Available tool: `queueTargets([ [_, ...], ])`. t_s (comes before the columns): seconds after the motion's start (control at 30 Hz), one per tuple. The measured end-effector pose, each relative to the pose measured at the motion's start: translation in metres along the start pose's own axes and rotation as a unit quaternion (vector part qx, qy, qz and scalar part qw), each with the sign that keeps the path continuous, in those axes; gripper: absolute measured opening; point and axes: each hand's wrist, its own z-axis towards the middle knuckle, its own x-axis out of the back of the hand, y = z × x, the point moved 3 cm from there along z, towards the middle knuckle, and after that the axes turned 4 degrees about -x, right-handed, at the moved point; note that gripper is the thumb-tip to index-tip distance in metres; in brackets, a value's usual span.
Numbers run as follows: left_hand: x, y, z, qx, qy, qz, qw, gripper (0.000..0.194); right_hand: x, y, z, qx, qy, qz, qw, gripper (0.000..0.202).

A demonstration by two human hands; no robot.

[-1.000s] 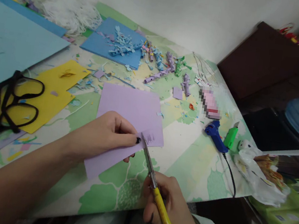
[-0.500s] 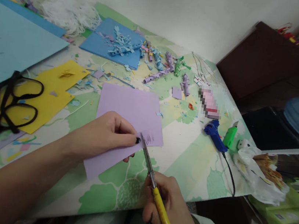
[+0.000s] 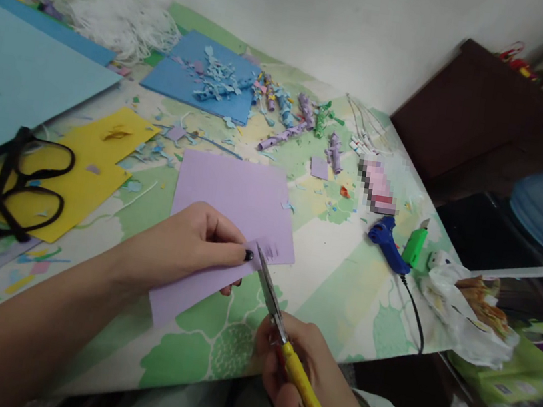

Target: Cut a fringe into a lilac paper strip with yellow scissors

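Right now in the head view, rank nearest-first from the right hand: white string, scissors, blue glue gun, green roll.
1. Scissors, in the right hand.
2. Blue glue gun, right side.
3. Green roll, toward the back.
4. White string, back left.

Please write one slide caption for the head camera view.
Left hand pinches a purple sheet; right hand holds yellow-handled scissors to it, beside small cuts.

"What's beyond the surface (image 3: 354,296)?"
"A plain, pale wall (image 3: 306,26), along its far edge."
"And the surface itself?"
"Covered in a cloth (image 3: 173,358) patterned in green, white and yellow."
"Anything to the right?"
"Dark brown furniture (image 3: 470,117), near the wall."
"Light?"
"Soft; beneath the surface's right side, it's dark."
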Motion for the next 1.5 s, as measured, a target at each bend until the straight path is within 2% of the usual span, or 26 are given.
queueTargets([
  [0.4, -0.001, 0.001, 0.0, 0.006, 0.004, -0.016, 1.0, 0.029, -0.005, -0.002, 0.004, -0.013, 0.051, 0.014, 0.998, 0.07],
  [0.53, -0.001, 0.002, -0.001, 0.003, 0.001, -0.019, 1.0, 0.028, -0.003, -0.003, 0.001, -0.003, 0.02, -0.001, 1.0, 0.064],
  [0.8, -0.002, 0.003, 0.0, 0.019, -0.004, -0.012, 1.0, 0.029, -0.005, -0.005, -0.002, -0.009, 0.009, 0.001, 1.0, 0.063],
  [1.17, 0.001, -0.003, 0.0, 0.005, -0.002, -0.008, 1.0, 0.029, -0.004, -0.013, 0.004, -0.005, 0.059, -0.07, 0.996, 0.066],
  [1.5, 0.001, -0.001, 0.001, 0.011, 0.0, -0.009, 1.0, 0.031, -0.007, -0.014, 0.01, 0.0, 0.044, -0.032, 0.999, 0.049],
])
